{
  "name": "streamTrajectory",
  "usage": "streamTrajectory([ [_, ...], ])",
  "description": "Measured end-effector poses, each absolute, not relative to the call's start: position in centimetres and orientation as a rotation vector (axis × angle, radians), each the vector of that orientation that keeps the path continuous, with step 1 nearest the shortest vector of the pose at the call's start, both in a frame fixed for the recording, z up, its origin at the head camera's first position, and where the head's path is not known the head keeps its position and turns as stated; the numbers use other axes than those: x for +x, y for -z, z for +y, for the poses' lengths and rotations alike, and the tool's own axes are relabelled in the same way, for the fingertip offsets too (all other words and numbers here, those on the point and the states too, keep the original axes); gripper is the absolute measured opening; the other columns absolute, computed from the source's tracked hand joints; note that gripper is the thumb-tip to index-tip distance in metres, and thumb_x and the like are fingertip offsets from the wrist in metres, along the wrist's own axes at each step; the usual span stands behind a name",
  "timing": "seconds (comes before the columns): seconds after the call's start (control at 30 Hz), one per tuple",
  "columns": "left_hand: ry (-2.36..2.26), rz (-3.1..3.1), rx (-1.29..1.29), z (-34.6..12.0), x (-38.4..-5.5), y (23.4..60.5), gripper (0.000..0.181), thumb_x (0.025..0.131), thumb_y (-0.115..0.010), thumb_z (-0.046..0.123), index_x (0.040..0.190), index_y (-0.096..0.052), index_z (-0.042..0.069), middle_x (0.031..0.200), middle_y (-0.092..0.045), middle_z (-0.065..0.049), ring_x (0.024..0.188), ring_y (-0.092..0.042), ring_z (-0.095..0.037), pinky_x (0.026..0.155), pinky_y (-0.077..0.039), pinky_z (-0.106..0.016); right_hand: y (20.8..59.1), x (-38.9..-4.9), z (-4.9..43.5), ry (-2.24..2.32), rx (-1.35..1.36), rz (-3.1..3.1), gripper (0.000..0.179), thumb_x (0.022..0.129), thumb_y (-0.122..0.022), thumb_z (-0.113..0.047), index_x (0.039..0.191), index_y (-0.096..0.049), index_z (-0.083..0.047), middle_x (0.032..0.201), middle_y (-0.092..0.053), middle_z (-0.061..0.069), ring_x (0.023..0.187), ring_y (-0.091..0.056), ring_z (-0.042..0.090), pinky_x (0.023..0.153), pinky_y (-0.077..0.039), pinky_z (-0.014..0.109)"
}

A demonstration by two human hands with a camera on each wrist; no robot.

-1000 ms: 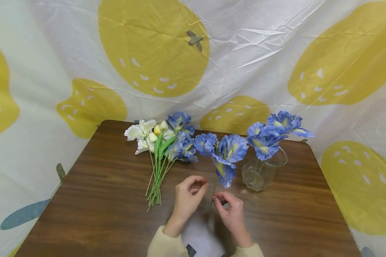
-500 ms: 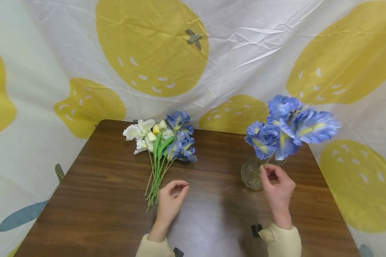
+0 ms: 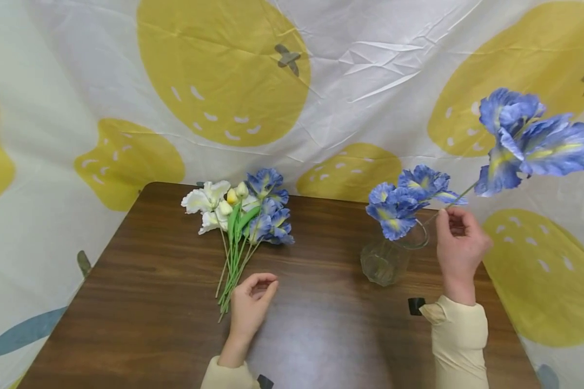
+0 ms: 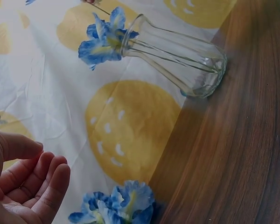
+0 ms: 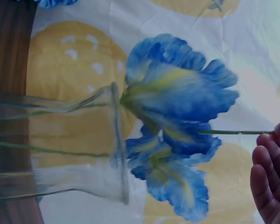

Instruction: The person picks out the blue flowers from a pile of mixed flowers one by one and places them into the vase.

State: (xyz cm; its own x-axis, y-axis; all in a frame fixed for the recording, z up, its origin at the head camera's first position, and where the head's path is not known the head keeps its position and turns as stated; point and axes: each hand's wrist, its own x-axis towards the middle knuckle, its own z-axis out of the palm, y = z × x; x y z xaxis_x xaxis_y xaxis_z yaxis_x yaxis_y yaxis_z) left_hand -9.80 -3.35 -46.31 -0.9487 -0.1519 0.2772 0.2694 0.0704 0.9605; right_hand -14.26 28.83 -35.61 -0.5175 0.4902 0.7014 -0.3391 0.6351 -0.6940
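My right hand [image 3: 462, 246] pinches the stem of a blue iris [image 3: 508, 146] between thumb and fingers, up and to the right of a clear glass vase [image 3: 384, 265]. In the right wrist view the held stem [image 5: 242, 132] runs level from the fingertips, its end near the blue iris blooms [image 5: 177, 93] at the vase mouth. Two stems show inside the glass. My left hand [image 3: 250, 305] holds nothing, its fingers loosely curled, beside the stem ends of a flower bundle. In the left wrist view that hand [image 4: 32, 182] is bare.
The bundle lies on the brown wooden table [image 3: 141, 302], left of centre: white flowers [image 3: 206, 200], pale yellow tulips [image 3: 231, 196] and blue irises [image 3: 272, 219], green stems pointing toward me. A lemon-print cloth [image 3: 224, 70] hangs behind the table.
My right hand has carried the blue iris from the table's middle to the right, then up past the vase. My left hand has drawn back to the left from beside it.
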Motion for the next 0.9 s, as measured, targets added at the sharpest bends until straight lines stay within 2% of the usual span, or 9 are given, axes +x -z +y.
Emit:
streamTrajectory([
  [0.13, 1.952, -2.035, -0.132, -3.4, -9.5, 45.5, 0.007, 0.078, -0.065, -0.015, 0.084, -0.064, -0.013, 0.079, -0.066, -0.022, 0.069, -0.063, -0.011, 0.061, -0.054, -0.02, 36.8, -14.9, 29.5, -1.038, -0.126, -1.896, 0.016, 0.083, -0.065, -0.005, 0.082, -0.066, 0.011, 0.067, -0.052, -0.024, 0.058, -0.049, -0.006, 0.056, -0.04, 0.009],
  [0.37, 1.963, -2.034, -0.116, -3.6, -10.0, 47.3, 0.007, 0.079, -0.067, -0.011, 0.085, -0.066, -0.009, 0.081, -0.067, -0.019, 0.07, -0.064, -0.012, 0.062, -0.054, -0.02, 39.5, -15.3, 30.3, -0.971, -0.115, -1.966, 0.011, 0.081, -0.065, -0.001, 0.08, -0.065, 0.01, 0.068, -0.052, -0.021, 0.058, -0.047, -0.011, 0.055, -0.038, 0.005],
  [0.57, 1.968, -2.032, -0.113, -3.6, -10.0, 47.5, 0.007, 0.08, -0.068, -0.007, 0.086, -0.067, -0.007, 0.082, -0.068, -0.017, 0.071, -0.064, -0.013, 0.062, -0.054, -0.02, 40.6, -15.3, 30.3, -0.878, -0.098, -2.017, 0.005, 0.08, -0.062, 0.004, 0.077, -0.062, 0.009, 0.065, -0.061, 0.013, 0.059, -0.043, -0.016, 0.055, -0.036, 0.003],
  [0.67, 1.96, -2.037, -0.117, -3.6, -10.0, 47.5, 0.007, 0.08, -0.068, -0.008, 0.086, -0.067, -0.008, 0.082, -0.067, -0.018, 0.071, -0.064, -0.014, 0.062, -0.054, -0.02, 40.9, -15.2, 30.3, -0.868, -0.072, -2.03, 0.004, 0.078, -0.059, 0.004, 0.078, -0.06, 0.008, 0.066, -0.061, 0.021, 0.061, -0.043, -0.017, 0.056, -0.036, 0.003],
  [0.8, 1.984, -2.025, -0.111, -3.6, -10.0, 47.4, 0.007, 0.08, -0.068, -0.008, 0.087, -0.067, -0.007, 0.082, -0.068, -0.017, 0.072, -0.065, -0.014, 0.062, -0.053, -0.019, 41.0, -15.1, 30.5, -0.829, -0.113, -2.099, 0.008, 0.077, -0.057, -0.003, 0.081, -0.06, 0.004, 0.068, -0.062, 0.02, 0.06, -0.041, -0.018, 0.057, -0.036, 0.012],
  [0.9, 1.999, -2.018, -0.107, -3.6, -10.0, 47.4, 0.008, 0.08, -0.068, -0.008, 0.087, -0.067, -0.008, 0.083, -0.068, -0.018, 0.072, -0.065, -0.014, 0.063, -0.053, -0.018, 40.8, -14.9, 30.5, -0.837, -0.158, -2.161, 0.009, 0.078, -0.058, -0.006, 0.083, -0.06, 0.002, 0.065, -0.06, 0.007, 0.059, -0.038, -0.019, 0.057, -0.034, 0.014],
])
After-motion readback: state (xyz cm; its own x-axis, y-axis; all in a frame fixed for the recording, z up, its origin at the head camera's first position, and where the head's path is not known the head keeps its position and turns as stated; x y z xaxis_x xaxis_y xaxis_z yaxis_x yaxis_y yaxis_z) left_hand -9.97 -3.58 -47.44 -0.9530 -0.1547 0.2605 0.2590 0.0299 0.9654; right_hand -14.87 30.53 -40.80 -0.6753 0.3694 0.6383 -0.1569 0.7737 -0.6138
